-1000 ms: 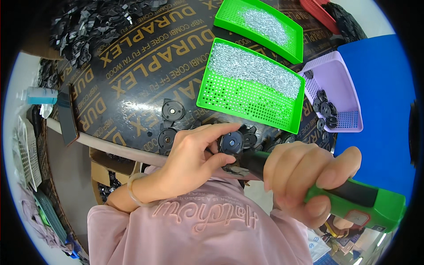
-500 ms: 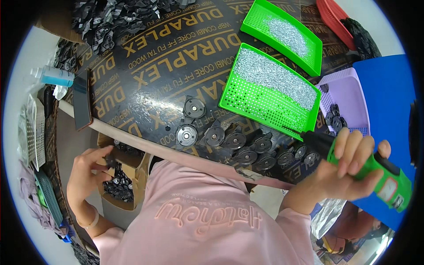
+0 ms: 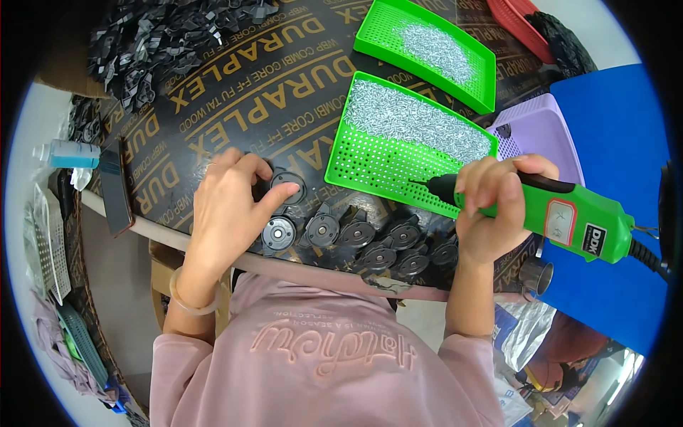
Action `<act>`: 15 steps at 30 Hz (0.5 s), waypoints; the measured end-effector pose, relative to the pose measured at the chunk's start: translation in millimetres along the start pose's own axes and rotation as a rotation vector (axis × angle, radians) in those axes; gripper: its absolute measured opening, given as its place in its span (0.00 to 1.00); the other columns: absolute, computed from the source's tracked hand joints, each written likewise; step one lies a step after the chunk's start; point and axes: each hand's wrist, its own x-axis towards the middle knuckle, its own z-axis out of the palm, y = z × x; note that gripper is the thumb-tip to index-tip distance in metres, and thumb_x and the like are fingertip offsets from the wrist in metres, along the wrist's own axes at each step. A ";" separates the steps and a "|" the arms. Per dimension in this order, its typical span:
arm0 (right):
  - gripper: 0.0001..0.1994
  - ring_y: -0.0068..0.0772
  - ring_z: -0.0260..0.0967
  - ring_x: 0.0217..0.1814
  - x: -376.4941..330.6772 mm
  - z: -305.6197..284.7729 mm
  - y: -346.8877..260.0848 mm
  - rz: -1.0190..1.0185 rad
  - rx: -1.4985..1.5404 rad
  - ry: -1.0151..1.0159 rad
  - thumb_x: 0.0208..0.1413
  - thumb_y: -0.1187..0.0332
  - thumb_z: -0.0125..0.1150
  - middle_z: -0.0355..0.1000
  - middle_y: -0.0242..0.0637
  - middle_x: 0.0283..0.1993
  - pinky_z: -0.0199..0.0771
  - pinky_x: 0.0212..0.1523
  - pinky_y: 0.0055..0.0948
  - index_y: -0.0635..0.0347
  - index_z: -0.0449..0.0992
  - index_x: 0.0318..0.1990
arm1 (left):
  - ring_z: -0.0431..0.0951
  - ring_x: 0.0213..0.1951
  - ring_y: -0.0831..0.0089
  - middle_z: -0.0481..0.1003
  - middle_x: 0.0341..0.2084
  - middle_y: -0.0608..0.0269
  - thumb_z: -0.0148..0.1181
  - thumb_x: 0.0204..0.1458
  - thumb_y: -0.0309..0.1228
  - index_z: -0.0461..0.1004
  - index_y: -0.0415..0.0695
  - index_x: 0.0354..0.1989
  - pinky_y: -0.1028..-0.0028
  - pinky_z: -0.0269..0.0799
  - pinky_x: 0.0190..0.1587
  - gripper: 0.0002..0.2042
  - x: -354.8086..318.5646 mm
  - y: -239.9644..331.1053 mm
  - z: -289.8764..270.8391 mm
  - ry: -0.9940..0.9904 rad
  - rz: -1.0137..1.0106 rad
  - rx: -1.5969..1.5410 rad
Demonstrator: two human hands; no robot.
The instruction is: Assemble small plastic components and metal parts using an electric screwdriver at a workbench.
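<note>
My left hand (image 3: 231, 203) is at the table's front left. Its thumb and fingers are closed round the edge of a black round plastic part (image 3: 290, 186), which lies on the table. In front of that part, a row of similar black disc parts (image 3: 321, 230) runs to the right, led by one with a silvery disc (image 3: 278, 233). My right hand (image 3: 491, 206) is wrapped round a green electric screwdriver (image 3: 569, 217). The thin bit points left over the near green perforated tray (image 3: 370, 158), whose far half carries many small silvery screws (image 3: 413, 117).
Beyond stands a second green tray (image 3: 377, 35) of screws. At the right are a lilac basket (image 3: 551, 128) and a blue surface (image 3: 605, 128). Black plastic pieces (image 3: 142, 60) heap at the far left. A phone-like dark slab (image 3: 115, 188) and a blue-liquid bottle (image 3: 67, 154) stand left.
My left hand has moved from above the cardboard box up to the part on the table; the small dark piece it held no longer shows. The screwdriver has swung left over the tray.
</note>
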 end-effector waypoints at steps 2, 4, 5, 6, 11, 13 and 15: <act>0.15 0.24 0.58 0.15 0.3 -0.7 2.2 -0.003 -0.012 -0.004 0.61 0.72 0.60 0.63 0.32 0.17 0.66 0.20 0.30 0.62 0.60 0.48 | 0.75 0.35 0.56 0.74 0.27 0.54 0.73 0.46 0.38 0.77 0.38 0.30 0.61 0.71 0.36 0.15 3.4 -2.4 4.3 0.003 0.028 -0.066; 0.14 0.24 0.58 0.14 0.4 -0.6 4.5 -0.012 -0.031 -0.001 0.61 0.73 0.59 0.63 0.33 0.17 0.67 0.20 0.30 0.62 0.60 0.47 | 0.76 0.33 0.63 0.74 0.27 0.55 0.72 0.46 0.31 0.75 0.37 0.31 0.67 0.72 0.36 0.13 6.0 -4.2 5.8 0.036 0.060 -0.131; 0.14 0.24 0.58 0.14 0.3 0.3 4.8 -0.010 -0.032 0.000 0.61 0.73 0.59 0.63 0.33 0.17 0.67 0.20 0.30 0.62 0.60 0.47 | 0.76 0.33 0.63 0.74 0.27 0.55 0.72 0.46 0.31 0.75 0.37 0.31 0.67 0.72 0.36 0.13 6.6 -0.4 3.2 0.034 0.059 -0.131; 0.13 0.24 0.56 0.15 -0.1 1.4 4.2 0.016 -0.094 -0.003 0.61 0.71 0.57 0.61 0.32 0.17 0.65 0.21 0.30 0.61 0.61 0.47 | 0.77 0.33 0.69 0.74 0.27 0.57 0.72 0.47 0.29 0.74 0.37 0.31 0.71 0.73 0.37 0.12 6.8 6.0 -1.2 0.034 -0.076 -0.346; 0.12 0.25 0.55 0.15 -0.2 0.2 4.0 0.038 -0.145 -0.008 0.60 0.69 0.55 0.58 0.31 0.17 0.63 0.22 0.31 0.60 0.61 0.47 | 0.75 0.31 0.82 0.73 0.31 0.66 0.64 0.55 0.20 0.70 0.38 0.43 0.81 0.73 0.31 0.11 2.8 8.8 2.1 0.048 -0.017 -1.069; 0.14 0.24 0.59 0.14 -0.2 -0.9 6.8 0.007 -0.054 0.011 0.60 0.74 0.59 0.63 0.33 0.17 0.68 0.20 0.30 0.62 0.60 0.47 | 0.74 0.30 0.84 0.72 0.32 0.68 0.61 0.58 0.19 0.68 0.38 0.53 0.82 0.74 0.29 0.16 1.6 21.7 1.8 -0.024 -0.008 -1.178; 0.14 0.24 0.59 0.14 -0.5 0.8 7.2 0.012 -0.069 0.017 0.60 0.74 0.60 0.63 0.33 0.17 0.68 0.20 0.30 0.62 0.60 0.47 | 0.76 0.31 0.85 0.74 0.33 0.69 0.59 0.59 0.21 0.70 0.39 0.55 0.83 0.76 0.29 0.16 -1.8 32.4 0.2 -0.141 -0.047 -1.240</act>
